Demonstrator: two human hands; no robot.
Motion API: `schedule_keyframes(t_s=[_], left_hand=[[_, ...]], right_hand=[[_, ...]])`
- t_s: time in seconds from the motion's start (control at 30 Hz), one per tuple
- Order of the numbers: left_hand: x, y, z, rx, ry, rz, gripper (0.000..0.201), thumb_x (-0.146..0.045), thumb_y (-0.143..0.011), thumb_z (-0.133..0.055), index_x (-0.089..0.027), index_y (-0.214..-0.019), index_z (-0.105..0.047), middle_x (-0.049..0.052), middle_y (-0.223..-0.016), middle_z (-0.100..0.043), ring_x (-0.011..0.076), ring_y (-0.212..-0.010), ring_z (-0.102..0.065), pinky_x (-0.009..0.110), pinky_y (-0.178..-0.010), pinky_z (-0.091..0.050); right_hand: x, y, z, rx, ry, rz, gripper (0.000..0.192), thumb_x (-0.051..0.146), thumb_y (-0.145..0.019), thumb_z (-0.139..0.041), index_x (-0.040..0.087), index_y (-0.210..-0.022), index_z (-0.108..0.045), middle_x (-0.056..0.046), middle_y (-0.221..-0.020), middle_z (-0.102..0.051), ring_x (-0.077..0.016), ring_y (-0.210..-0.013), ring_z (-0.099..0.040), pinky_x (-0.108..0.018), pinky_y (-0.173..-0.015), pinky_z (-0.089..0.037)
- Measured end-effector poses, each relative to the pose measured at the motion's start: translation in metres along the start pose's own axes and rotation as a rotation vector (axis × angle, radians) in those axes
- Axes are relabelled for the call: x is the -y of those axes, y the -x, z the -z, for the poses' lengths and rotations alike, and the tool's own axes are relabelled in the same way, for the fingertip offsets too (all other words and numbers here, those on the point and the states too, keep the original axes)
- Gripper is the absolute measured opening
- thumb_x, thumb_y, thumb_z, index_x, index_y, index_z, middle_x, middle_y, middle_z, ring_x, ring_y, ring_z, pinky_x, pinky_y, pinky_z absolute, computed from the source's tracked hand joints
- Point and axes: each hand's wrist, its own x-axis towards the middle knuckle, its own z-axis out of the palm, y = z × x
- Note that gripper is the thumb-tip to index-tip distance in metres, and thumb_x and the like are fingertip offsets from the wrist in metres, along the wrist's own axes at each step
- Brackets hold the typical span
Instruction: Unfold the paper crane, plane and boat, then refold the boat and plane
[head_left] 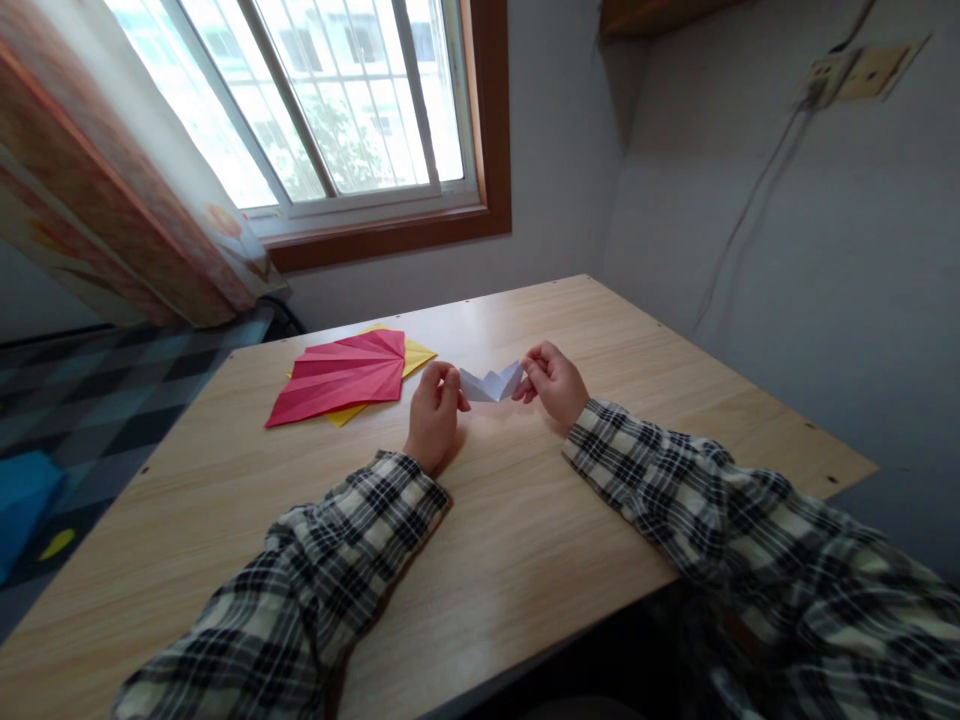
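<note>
A small piece of folded white paper (489, 387) is stretched between my two hands, just above the table. Its upper edge dips in the middle, with a short raised point there. My left hand (435, 408) pinches the paper's left end between thumb and fingers. At the other end, my right hand (553, 382) grips the right tip in the same way. Left of my left hand lies a creased red sheet of paper (349, 375), pleated in a fan of folds. Yellow paper (417, 355) sticks out from under it.
The wooden table (525, 540) reaches toward the wall below a window (360, 110). A curtain (112, 170) hangs at the left, above a checked surface (97, 400) bearing a blue item (28, 500). A cable (750, 200) runs down the right wall from a socket (862, 75).
</note>
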Motion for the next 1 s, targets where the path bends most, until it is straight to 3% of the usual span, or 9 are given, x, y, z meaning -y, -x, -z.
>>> schedule_keyframes(t_s=[0.27,0.5,0.8,1.0], left_hand=[[0.003,-0.001,-0.002,-0.027,0.126,0.144,0.022,-0.042,-0.101,-0.041,-0.022,-0.093,-0.041,-0.006,-0.066,-0.056,0.0103,-0.058,-0.063,0.025,-0.058,-0.056],[0.008,-0.002,-0.004,-0.027,0.325,0.226,0.031,-0.052,-0.098,-0.047,-0.021,-0.095,-0.041,-0.004,-0.074,-0.062,0.0112,-0.065,-0.069,0.030,-0.069,-0.062],[0.005,-0.003,-0.005,-0.065,0.452,0.314,0.026,-0.044,-0.097,-0.052,-0.021,-0.092,-0.043,-0.004,-0.074,-0.062,0.0110,-0.063,-0.068,0.032,-0.072,-0.063],[0.007,-0.004,-0.004,-0.046,0.445,0.398,0.019,-0.038,-0.097,-0.050,-0.021,-0.097,-0.043,-0.005,-0.070,-0.060,0.0123,-0.063,-0.070,0.028,-0.068,-0.060]], right_hand=[[-0.006,-0.005,0.000,-0.030,-0.125,-0.085,0.035,0.057,-0.090,-0.051,0.025,-0.094,-0.036,0.007,-0.059,-0.061,-0.0145,-0.055,-0.068,-0.023,-0.050,-0.052],[-0.001,-0.005,-0.002,-0.097,-0.203,-0.157,0.025,0.046,-0.094,-0.049,0.025,-0.093,-0.034,0.010,-0.064,-0.058,-0.0112,-0.049,-0.066,-0.019,-0.045,-0.049],[0.014,-0.002,-0.004,-0.143,-0.358,-0.403,0.008,0.027,-0.099,-0.040,0.024,-0.092,-0.037,0.008,-0.071,-0.059,-0.0074,-0.051,-0.065,-0.016,-0.049,-0.050],[0.016,-0.002,-0.003,-0.114,-0.340,-0.416,0.008,0.021,-0.100,-0.037,0.024,-0.093,-0.037,0.007,-0.069,-0.057,-0.0105,-0.053,-0.068,-0.019,-0.050,-0.054]])
